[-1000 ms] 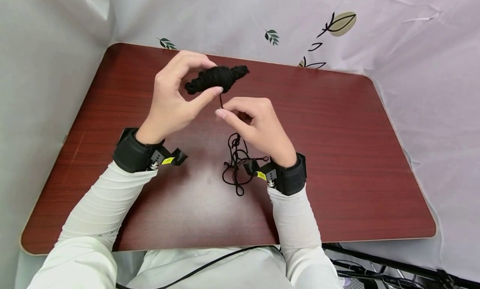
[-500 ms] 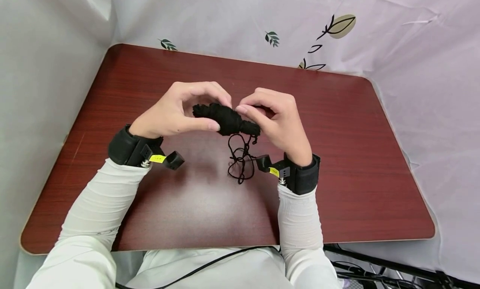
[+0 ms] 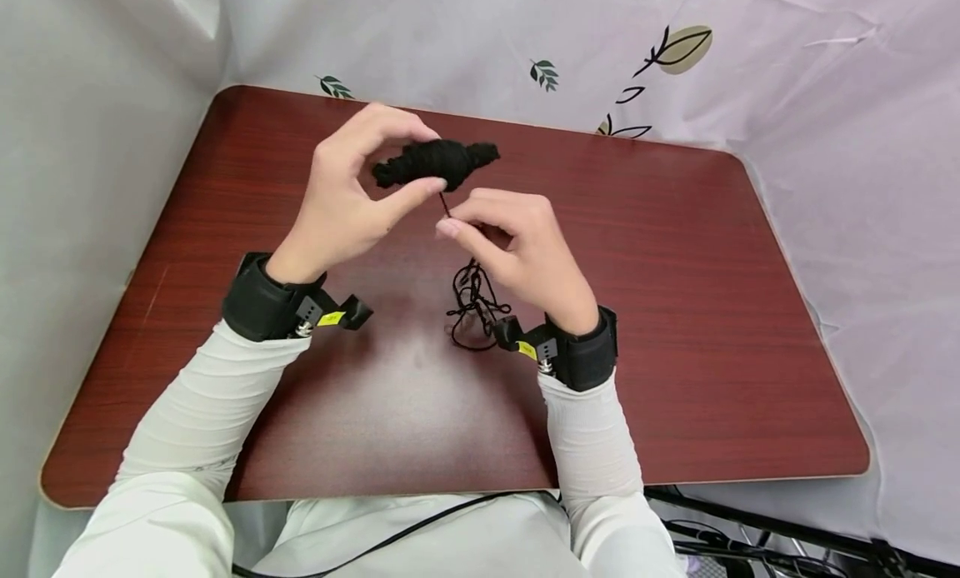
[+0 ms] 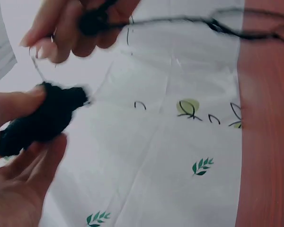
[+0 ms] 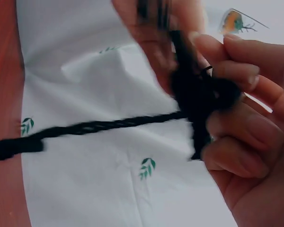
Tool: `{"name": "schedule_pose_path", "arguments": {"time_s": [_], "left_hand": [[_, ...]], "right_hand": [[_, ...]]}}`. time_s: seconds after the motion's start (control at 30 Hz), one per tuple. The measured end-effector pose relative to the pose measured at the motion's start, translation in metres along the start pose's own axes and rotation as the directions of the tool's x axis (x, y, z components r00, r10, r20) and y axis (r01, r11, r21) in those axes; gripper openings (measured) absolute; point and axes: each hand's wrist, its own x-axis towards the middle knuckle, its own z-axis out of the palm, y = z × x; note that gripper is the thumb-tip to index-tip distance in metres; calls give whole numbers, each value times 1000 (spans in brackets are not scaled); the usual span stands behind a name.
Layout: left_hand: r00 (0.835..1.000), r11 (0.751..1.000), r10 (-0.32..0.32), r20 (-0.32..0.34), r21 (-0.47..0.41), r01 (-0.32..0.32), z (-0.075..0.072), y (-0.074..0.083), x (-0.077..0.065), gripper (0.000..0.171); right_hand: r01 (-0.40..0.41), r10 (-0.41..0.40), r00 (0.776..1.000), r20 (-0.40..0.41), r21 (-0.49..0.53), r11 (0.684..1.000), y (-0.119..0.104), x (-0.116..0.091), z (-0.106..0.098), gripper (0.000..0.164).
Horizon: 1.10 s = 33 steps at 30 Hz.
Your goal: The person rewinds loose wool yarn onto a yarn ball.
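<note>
My left hand (image 3: 341, 195) grips a black bundle of wound cord (image 3: 435, 163) between thumb and fingers, raised above the table. The bundle is thick in the middle, with a narrower knobby end on each side. A short taut stretch of cord runs from it to my right hand (image 3: 517, 241), whose thumb and forefinger pinch the cord. From the right hand a loose tangle of the cord (image 3: 474, 299) hangs down over the table. In the left wrist view the bundle (image 4: 42, 113) sits in the left fingers, and the right hand (image 4: 71, 33) is beyond it.
A dark red wooden table (image 3: 712, 328) lies under both hands. White cloth with leaf prints (image 3: 465, 45) surrounds it at the back and sides. A black cable (image 3: 420, 528) crosses the person's lap below the front edge. Both wrists wear black camera straps (image 3: 588, 353).
The bundle dipped and turned toward the right hand half a second ago, then rose again to the upper left. The right hand passed around it and came back below. The hanging tangle looks shorter.
</note>
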Motion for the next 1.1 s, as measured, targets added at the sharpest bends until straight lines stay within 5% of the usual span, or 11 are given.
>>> {"name": "schedule_pose_path", "arguments": {"time_s": [0.07, 0.17, 0.3, 0.4, 0.47, 0.63, 0.7, 0.83, 0.93, 1.03, 1.1], "left_hand": [[995, 999, 28, 98, 27, -31, -2, -4, 0, 32], [963, 998, 44, 266, -47, -33, -6, -11, 0, 34], [899, 977, 21, 438, -199, 74, -7, -16, -3, 35], [869, 939, 11, 494, -303, 161, -7, -15, -4, 34], [878, 915, 14, 478, -360, 181, -6, -14, -5, 31], [976, 886, -3, 218, -451, 103, -1, -10, -4, 30], [996, 898, -29, 81, -436, 61, 1, -8, -3, 30], [997, 963, -40, -71, -267, 19, 3, -5, -1, 32], [999, 997, 7, -35, -76, -9, 1, -5, 0, 32], [990, 998, 57, 128, 14, -59, -3, -9, 1, 31], [961, 998, 67, 268, -16, -65, -5, -11, 1, 32]], "right_hand": [[-6, 7, 998, -63, 18, 1000, -1, -1, -6, 6], [-20, 28, 991, -134, 59, 998, -1, -4, -15, 6], [-18, 32, 988, -152, 91, 996, 1, -7, -25, 6], [-4, 23, 987, -159, 118, 993, 4, -8, -27, 5], [2, 21, 987, -160, 142, 990, 7, -7, -24, 5], [-31, 40, 993, -112, 87, 996, 15, -3, -9, 11], [-39, 43, 997, -72, 44, 998, 15, -2, -4, 12], [-27, 26, 999, 25, 43, 999, 9, 0, 3, 12], [-15, 14, 1000, 28, 61, 998, 3, 0, 1, 10], [-14, 17, 999, -47, 78, 997, -1, -1, -6, 7], [-23, 32, 994, -101, 91, 996, -1, -2, -11, 6]]}}
